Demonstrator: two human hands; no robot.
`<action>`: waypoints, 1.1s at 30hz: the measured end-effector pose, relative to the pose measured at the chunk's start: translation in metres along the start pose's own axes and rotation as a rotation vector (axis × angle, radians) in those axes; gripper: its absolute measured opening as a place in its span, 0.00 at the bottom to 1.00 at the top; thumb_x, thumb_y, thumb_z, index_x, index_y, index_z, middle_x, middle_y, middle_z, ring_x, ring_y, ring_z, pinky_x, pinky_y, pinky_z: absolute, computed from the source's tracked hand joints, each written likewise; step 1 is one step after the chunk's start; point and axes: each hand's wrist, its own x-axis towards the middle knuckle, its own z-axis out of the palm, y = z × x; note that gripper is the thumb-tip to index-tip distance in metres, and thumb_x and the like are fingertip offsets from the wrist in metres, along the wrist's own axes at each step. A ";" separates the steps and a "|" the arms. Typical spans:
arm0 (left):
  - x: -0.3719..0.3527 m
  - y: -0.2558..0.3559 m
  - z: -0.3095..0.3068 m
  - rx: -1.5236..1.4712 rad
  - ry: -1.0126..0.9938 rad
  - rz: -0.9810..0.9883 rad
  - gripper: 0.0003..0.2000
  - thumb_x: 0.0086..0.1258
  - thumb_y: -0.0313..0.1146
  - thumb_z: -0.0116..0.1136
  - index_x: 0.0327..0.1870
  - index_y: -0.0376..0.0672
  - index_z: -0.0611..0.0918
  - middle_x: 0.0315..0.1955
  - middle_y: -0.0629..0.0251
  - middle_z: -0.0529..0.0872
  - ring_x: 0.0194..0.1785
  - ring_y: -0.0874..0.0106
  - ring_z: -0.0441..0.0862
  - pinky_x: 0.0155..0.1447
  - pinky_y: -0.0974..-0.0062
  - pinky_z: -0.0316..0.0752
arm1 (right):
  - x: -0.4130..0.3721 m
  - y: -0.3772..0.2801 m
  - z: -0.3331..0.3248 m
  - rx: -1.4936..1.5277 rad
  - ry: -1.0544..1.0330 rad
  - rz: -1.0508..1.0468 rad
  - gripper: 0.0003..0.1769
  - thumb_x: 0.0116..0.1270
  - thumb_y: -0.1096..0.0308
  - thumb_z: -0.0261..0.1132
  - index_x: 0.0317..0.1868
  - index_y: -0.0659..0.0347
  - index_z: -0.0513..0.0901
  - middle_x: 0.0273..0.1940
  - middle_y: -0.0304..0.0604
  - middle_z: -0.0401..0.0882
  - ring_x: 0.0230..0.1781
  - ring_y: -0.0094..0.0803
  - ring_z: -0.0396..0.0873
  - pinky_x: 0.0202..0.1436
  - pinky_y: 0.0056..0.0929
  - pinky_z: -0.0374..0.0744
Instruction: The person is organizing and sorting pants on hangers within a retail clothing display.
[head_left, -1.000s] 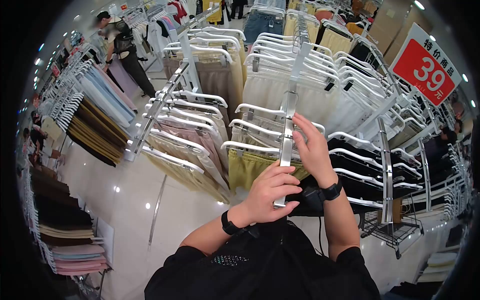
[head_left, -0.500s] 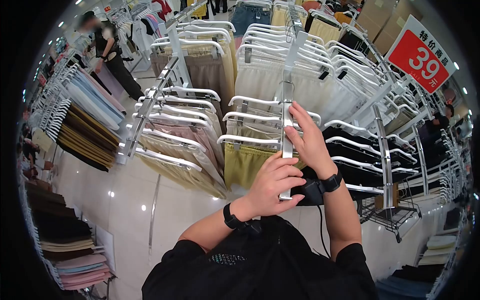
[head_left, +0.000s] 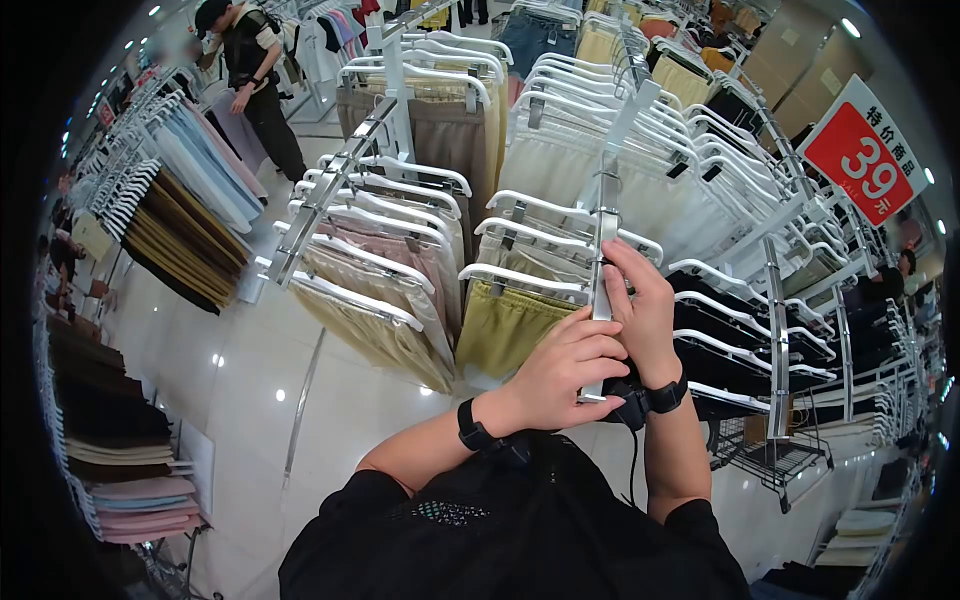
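Observation:
A metal rail (head_left: 607, 215) with a flat front bar points toward me in the middle of the view. My left hand (head_left: 572, 368) lies against the near end of the rail, thumb below and fingers across it. Farther up the same bar, my right hand (head_left: 640, 305) touches it with fingers stretched along its side. Beside my left hand, olive-green trousers (head_left: 512, 325) hang from a white hanger (head_left: 525, 277). More white hangers with pale garments hang behind them. Both wrists wear black bands.
Black garments (head_left: 715, 335) hang on a rack at the right, above a wire basket (head_left: 768, 450). A red and white price sign (head_left: 868, 150) stands upper right. Light trousers (head_left: 375, 325) hang left of centre. A person (head_left: 255, 85) stands upper left. Folded clothes (head_left: 145, 510) lie lower left.
The view has shifted, so the racks and both hands appear farther right. Both hands remain on the rail. The person at the upper left now shows more fully.

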 end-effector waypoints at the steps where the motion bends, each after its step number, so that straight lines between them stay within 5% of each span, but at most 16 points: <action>1: 0.000 0.000 0.001 0.002 0.003 0.001 0.16 0.64 0.38 0.81 0.52 0.48 0.92 0.56 0.67 0.90 0.77 0.57 0.79 0.87 0.40 0.62 | 0.001 0.001 -0.001 -0.006 0.002 0.000 0.14 0.78 0.70 0.72 0.59 0.65 0.92 0.59 0.53 0.93 0.66 0.52 0.90 0.67 0.42 0.86; 10: 0.000 -0.001 -0.003 0.000 -0.020 0.022 0.17 0.65 0.39 0.80 0.52 0.47 0.91 0.57 0.66 0.90 0.79 0.55 0.78 0.87 0.40 0.61 | 0.008 0.011 0.001 0.079 -0.007 0.022 0.12 0.78 0.72 0.72 0.57 0.63 0.94 0.57 0.54 0.94 0.65 0.48 0.91 0.68 0.39 0.86; 12: -0.001 -0.002 -0.003 0.006 -0.025 0.031 0.17 0.65 0.39 0.80 0.53 0.46 0.91 0.58 0.65 0.90 0.79 0.55 0.77 0.87 0.40 0.61 | 0.012 0.012 0.002 0.226 -0.001 0.262 0.10 0.76 0.72 0.74 0.54 0.64 0.95 0.55 0.53 0.96 0.61 0.41 0.93 0.65 0.35 0.86; 15: -0.002 -0.002 -0.003 0.006 -0.023 0.032 0.18 0.65 0.39 0.80 0.54 0.45 0.91 0.58 0.65 0.90 0.79 0.54 0.77 0.87 0.39 0.62 | 0.020 0.013 -0.001 0.255 -0.033 0.342 0.10 0.74 0.71 0.76 0.53 0.64 0.95 0.51 0.51 0.96 0.55 0.36 0.93 0.63 0.32 0.86; 25: -0.003 -0.003 -0.006 -0.006 -0.013 0.046 0.19 0.66 0.39 0.80 0.55 0.43 0.89 0.59 0.63 0.89 0.79 0.54 0.77 0.87 0.40 0.62 | 0.026 0.016 0.008 0.268 0.005 0.385 0.07 0.75 0.74 0.76 0.50 0.66 0.95 0.42 0.45 0.96 0.40 0.26 0.91 0.47 0.26 0.86; 33: -0.004 -0.001 -0.005 0.015 -0.019 0.035 0.18 0.64 0.38 0.80 0.53 0.44 0.90 0.60 0.64 0.89 0.80 0.55 0.77 0.87 0.41 0.62 | 0.015 0.021 0.013 0.366 0.037 0.399 0.09 0.79 0.73 0.73 0.54 0.66 0.94 0.45 0.43 0.95 0.44 0.24 0.91 0.51 0.25 0.86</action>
